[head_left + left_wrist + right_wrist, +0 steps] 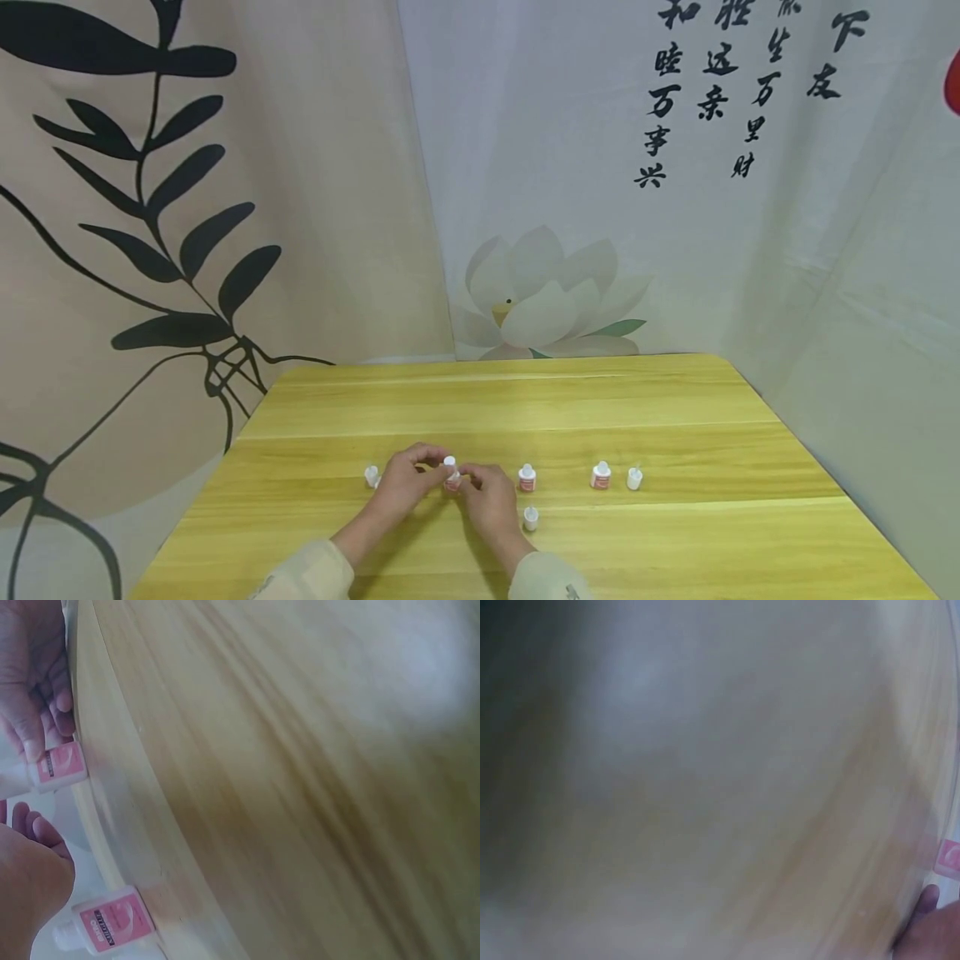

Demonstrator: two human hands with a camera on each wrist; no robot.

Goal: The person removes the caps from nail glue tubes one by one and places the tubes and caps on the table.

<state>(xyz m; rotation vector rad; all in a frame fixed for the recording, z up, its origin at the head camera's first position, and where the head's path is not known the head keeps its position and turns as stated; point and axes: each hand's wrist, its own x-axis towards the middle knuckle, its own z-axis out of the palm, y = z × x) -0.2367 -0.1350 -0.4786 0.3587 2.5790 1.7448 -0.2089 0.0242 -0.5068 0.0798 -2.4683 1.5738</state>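
Note:
A small white nail glue bottle (452, 482) with a pink label stands between my two hands. My left hand (411, 479) pinches it; in the left wrist view the thumb presses the side of this bottle (60, 765). My right hand (487, 498) is close beside it on the right. Its fingers (49, 834) are bent, and whether they grip anything is hidden. To the right of that hand stands a second bottle (527, 478). The right wrist view catches only part of a hand (934, 926) and a bottle label (949, 859).
A third bottle (601, 476) stands farther right, with a small white cap (635, 477) beside it. Another white cap (531, 518) is in front of the second bottle. One more white cap (372, 476) is left of my left hand. Printed curtains (345, 183) surround the wooden table (480, 408).

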